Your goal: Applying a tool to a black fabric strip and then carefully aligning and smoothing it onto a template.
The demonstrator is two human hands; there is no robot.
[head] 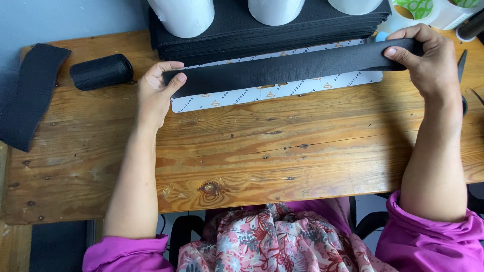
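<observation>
A long folded strip of black fabric (287,68) is stretched between my two hands above a wooden table (252,151). My left hand (156,93) pinches its left end between thumb and fingers. At the upper right, my right hand (428,60) grips the other end. Beneath the strip lies a white printed sheet (282,90), partly covered by it.
A stack of black fabric sheets (262,32) lies at the back with white rolls (184,15) standing on it. A small black roll (101,71) and a loose black fabric piece (30,95) lie at the left. Tape rolls (416,7) and scissors (463,75) sit at the right.
</observation>
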